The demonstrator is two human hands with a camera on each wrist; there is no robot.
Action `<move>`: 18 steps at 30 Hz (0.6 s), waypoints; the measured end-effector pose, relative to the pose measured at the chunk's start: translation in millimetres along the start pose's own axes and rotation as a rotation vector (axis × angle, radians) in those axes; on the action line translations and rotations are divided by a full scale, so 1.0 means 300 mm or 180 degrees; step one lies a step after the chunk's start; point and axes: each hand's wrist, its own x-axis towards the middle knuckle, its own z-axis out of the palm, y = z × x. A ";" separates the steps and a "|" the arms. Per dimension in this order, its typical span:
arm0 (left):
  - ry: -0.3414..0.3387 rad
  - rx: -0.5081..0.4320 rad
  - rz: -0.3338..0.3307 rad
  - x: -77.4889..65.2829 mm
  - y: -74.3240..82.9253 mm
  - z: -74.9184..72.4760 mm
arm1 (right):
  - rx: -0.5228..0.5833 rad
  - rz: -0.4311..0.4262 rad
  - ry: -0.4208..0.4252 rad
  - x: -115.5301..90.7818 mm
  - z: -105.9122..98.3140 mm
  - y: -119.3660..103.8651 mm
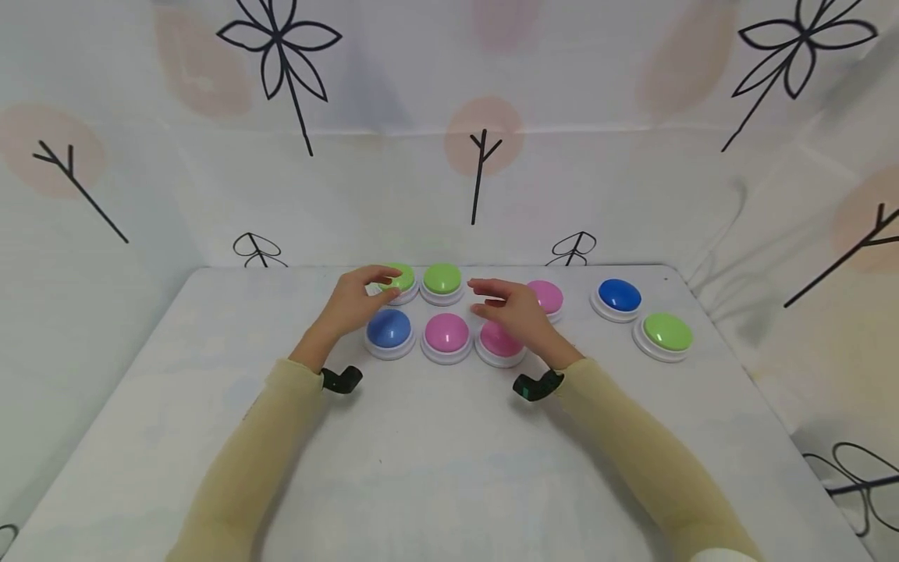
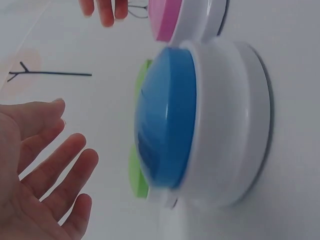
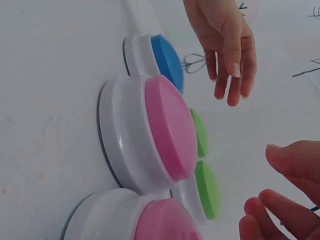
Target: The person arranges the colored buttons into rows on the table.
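Note:
My left hand (image 1: 354, 299) hovers over the left end of a cluster of round push buttons on white bases, fingers relaxed and holding nothing. Beneath and beside it are a blue button (image 1: 389, 328) and a green button (image 1: 400, 278), the latter partly covered by its fingers. In the left wrist view a gap separates the hand (image 2: 47, 175) from the blue dome (image 2: 165, 120). Loosely bent, the fingers of my right hand (image 1: 518, 310) hold nothing above a pink button (image 1: 500, 343), which it partly hides. Another green button (image 1: 442, 279) and a pink one (image 1: 446, 334) lie between the hands.
Behind the right hand stands another pink button (image 1: 546, 298). Farther right on the white table (image 1: 421, 468) are a blue button (image 1: 619, 297) and a green button (image 1: 665, 334). A patterned cloth wall (image 1: 393, 179) rises at the table's back edge.

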 end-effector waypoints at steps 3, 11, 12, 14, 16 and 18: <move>0.0077 0.0039 0.0053 -0.011 -0.027 -0.027 | -0.0006 0.0038 -0.0016 0.021 0.019 -0.018; 0.0119 0.0079 -0.0135 -0.032 -0.077 -0.075 | 0.0114 0.0056 -0.0101 0.088 0.082 -0.062; 0.0110 0.0065 -0.0178 -0.032 -0.080 -0.077 | 0.0139 0.0055 -0.0108 0.097 0.091 -0.067; 0.0084 0.0027 -0.0257 -0.029 -0.088 -0.080 | 0.0181 0.0053 -0.0110 0.115 0.108 -0.070; 0.0055 -0.0013 -0.0319 -0.025 -0.098 -0.082 | 0.0228 0.0038 -0.0112 0.133 0.125 -0.070; 0.0043 -0.0070 -0.0355 -0.018 -0.109 -0.081 | 0.0253 0.0015 -0.0111 0.150 0.143 -0.070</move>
